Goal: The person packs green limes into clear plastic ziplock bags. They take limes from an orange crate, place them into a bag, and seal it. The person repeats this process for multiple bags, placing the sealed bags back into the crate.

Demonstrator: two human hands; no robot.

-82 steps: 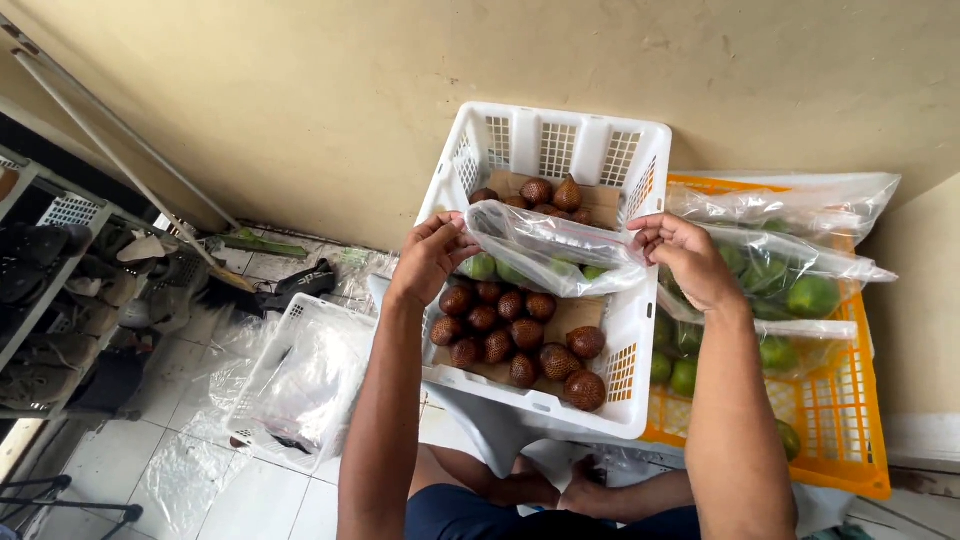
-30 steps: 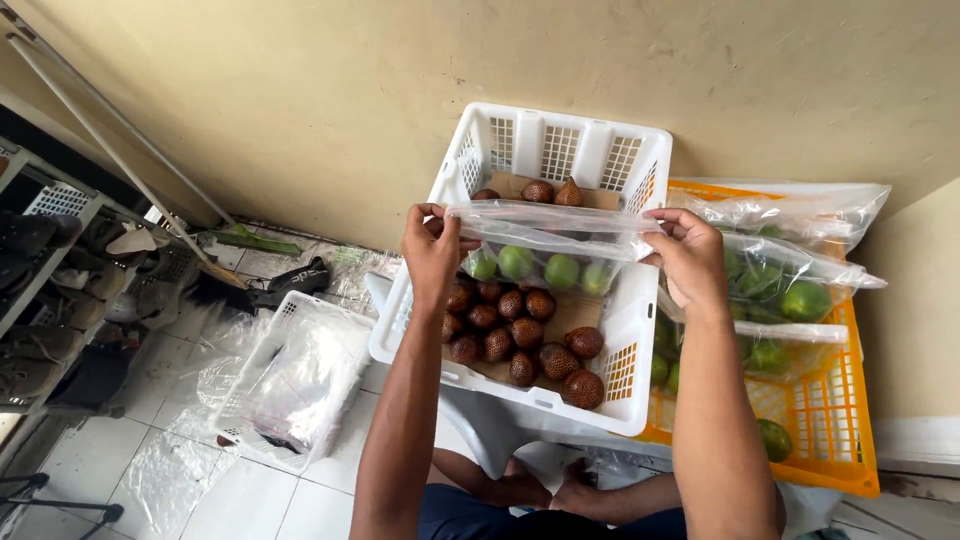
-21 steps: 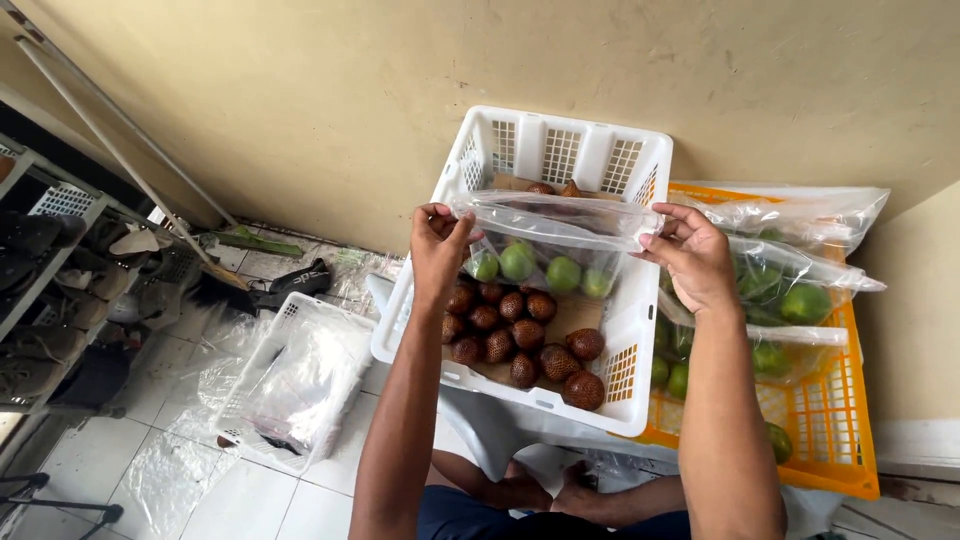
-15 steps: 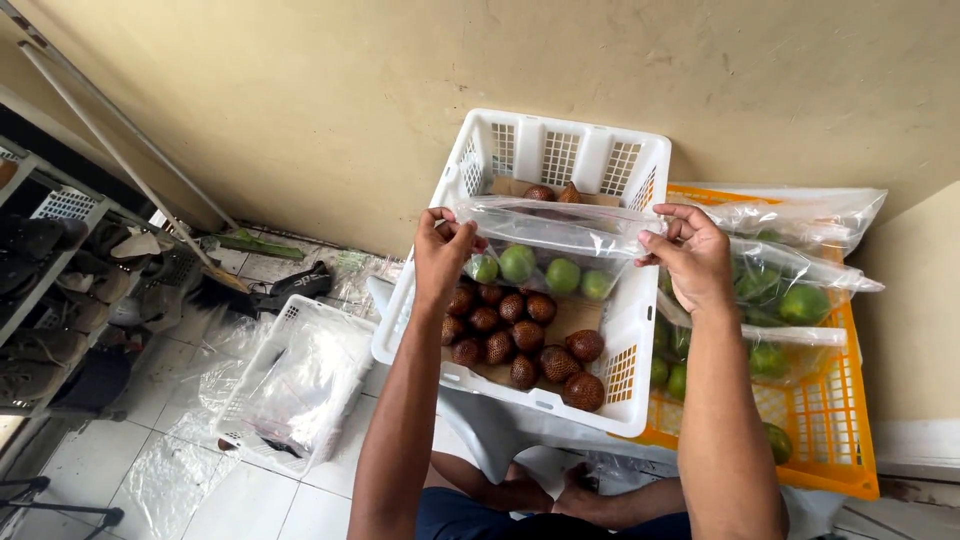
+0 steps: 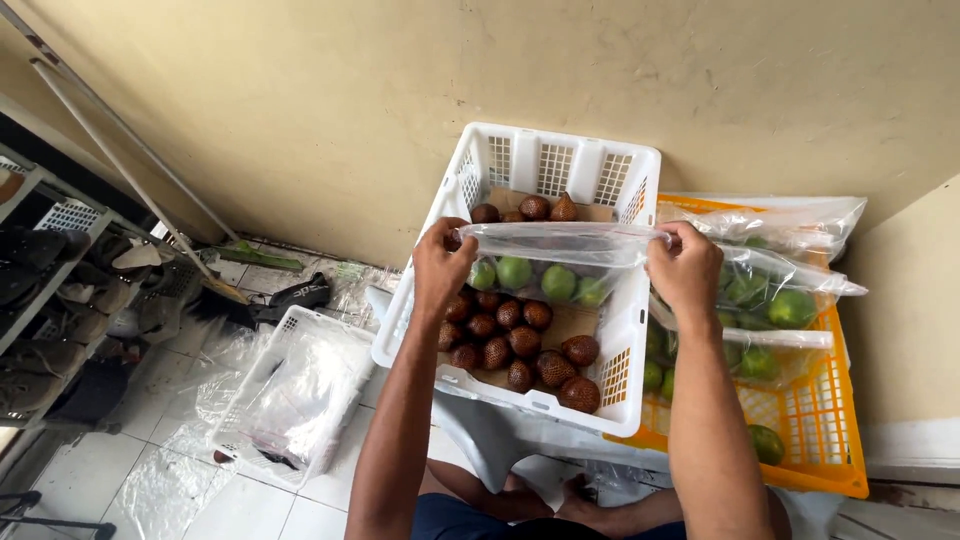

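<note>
1. The left hand (image 5: 441, 268) is closed, its fingers pinching the left end of a clear plastic bag (image 5: 556, 262).
2. The right hand (image 5: 686, 270) is closed too, gripping the bag's right end; both forearms reach in from the near edge.
3. The bag is thin, glossy and wrinkled, stretched taut between the hands, so its long axis runs left to right, with the top edge level and the pouch sagging below.
4. Inside it sit 4 round, smooth green fruits (image 5: 537, 278) in a row.
5. The bag hangs above a white plastic crate (image 5: 556, 161) with slotted, lattice walls, tilted up against the wall.
6. In the crate lie brown, scaly, teardrop-shaped fruits (image 5: 522, 345) on a cardboard liner.
7. Just right of it stands an orange plastic crate (image 5: 812, 437) holding more clear bags of green fruit.
8. To the left, on the tiled floor, a smaller white basket (image 5: 288, 398) holds crumpled clear plastic.
</note>
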